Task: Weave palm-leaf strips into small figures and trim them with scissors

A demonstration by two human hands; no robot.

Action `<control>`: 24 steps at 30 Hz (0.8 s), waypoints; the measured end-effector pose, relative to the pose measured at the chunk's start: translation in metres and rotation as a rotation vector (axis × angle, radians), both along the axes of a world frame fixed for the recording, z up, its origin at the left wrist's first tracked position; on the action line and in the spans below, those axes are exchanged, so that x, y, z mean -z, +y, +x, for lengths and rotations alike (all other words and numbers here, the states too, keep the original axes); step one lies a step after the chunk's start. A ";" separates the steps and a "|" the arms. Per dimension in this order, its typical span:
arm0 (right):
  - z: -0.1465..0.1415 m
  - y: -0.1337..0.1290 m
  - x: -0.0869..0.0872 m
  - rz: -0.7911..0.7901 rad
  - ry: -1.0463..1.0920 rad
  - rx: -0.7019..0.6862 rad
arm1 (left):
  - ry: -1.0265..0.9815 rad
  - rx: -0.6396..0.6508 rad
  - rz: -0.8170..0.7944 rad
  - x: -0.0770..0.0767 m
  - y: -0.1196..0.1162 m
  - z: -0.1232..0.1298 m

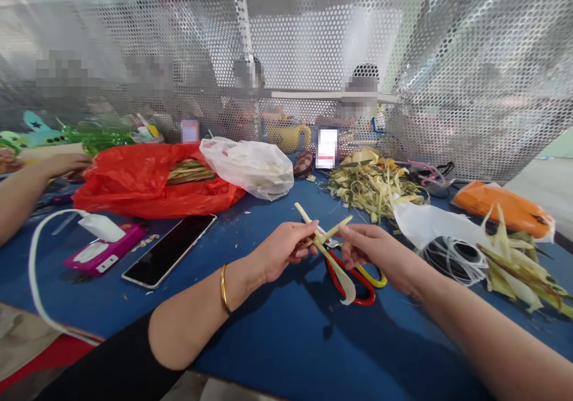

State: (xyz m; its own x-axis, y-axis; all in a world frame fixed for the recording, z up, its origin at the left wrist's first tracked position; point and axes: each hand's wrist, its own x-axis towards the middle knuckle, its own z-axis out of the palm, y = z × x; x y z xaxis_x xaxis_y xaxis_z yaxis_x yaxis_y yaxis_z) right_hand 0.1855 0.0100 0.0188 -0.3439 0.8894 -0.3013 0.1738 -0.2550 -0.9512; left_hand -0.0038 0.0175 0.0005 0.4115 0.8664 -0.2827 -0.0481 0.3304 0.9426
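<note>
Pale yellow-green leaf strips (332, 256) cross each other between my hands, over the middle of the table. My left hand (293, 243), with a gold bangle on its wrist, pinches them where they cross. One long strip hangs down with a curled end. My right hand (364, 243) is closed at the short end of the crossing strip, its thumb and forefinger at that end; the exact contact is partly hidden. Beneath the strips lie scissors (364, 298) with red and yellow handles, partly covered by the strips and my right hand.
A heap of leaf scraps (371, 183) lies behind my right hand. Coiled white cord (456, 264), more leaves (510, 264) and an orange packet (501, 207) are rightward. Red bag (120, 180), white bag (255, 168), phone (170, 252) and pink power strip (107, 249) stand left. Another person's arm (27, 192) reaches in.
</note>
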 end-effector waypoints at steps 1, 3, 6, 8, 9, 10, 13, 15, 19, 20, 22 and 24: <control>-0.001 0.002 0.004 -0.053 0.105 0.099 | 0.014 0.011 -0.002 0.000 -0.001 0.001; -0.004 0.003 0.012 -0.160 0.298 0.185 | 0.068 0.019 0.012 0.001 -0.004 0.004; -0.009 0.001 0.019 -0.270 0.454 0.189 | 0.118 0.021 0.051 0.004 -0.008 0.007; -0.012 0.000 0.021 -0.259 0.464 0.224 | 0.128 0.046 0.059 0.004 -0.009 0.008; -0.013 -0.001 0.021 -0.242 0.462 0.255 | 0.136 0.064 0.060 0.003 -0.010 0.007; -0.013 -0.001 0.020 -0.227 0.459 0.284 | 0.145 0.081 0.062 0.003 -0.010 0.007; -0.016 -0.002 0.018 -0.204 0.446 0.358 | 0.166 0.100 0.074 -0.001 -0.011 0.006; -0.017 -0.002 0.018 -0.196 0.442 0.383 | 0.176 0.103 0.078 -0.003 -0.012 0.006; -0.011 0.002 0.020 -0.139 0.349 0.343 | 0.189 0.122 0.106 -0.002 -0.014 0.007; -0.008 0.004 0.019 -0.074 0.265 0.335 | 0.191 0.122 0.117 -0.001 -0.015 0.007; -0.001 0.008 0.016 0.204 0.021 0.384 | 0.197 0.124 0.144 0.003 -0.016 0.008; 0.005 0.010 0.010 0.589 -0.259 0.447 | 0.210 0.147 0.177 0.005 -0.018 0.009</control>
State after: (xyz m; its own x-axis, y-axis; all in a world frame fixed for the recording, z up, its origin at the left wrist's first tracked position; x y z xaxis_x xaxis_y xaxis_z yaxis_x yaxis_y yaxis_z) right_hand 0.1903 0.0203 0.0086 0.1012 0.9650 0.2419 0.4084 0.1814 -0.8946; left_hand 0.0055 -0.0010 -0.0046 0.4846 0.8454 -0.2246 0.1898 0.1490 0.9704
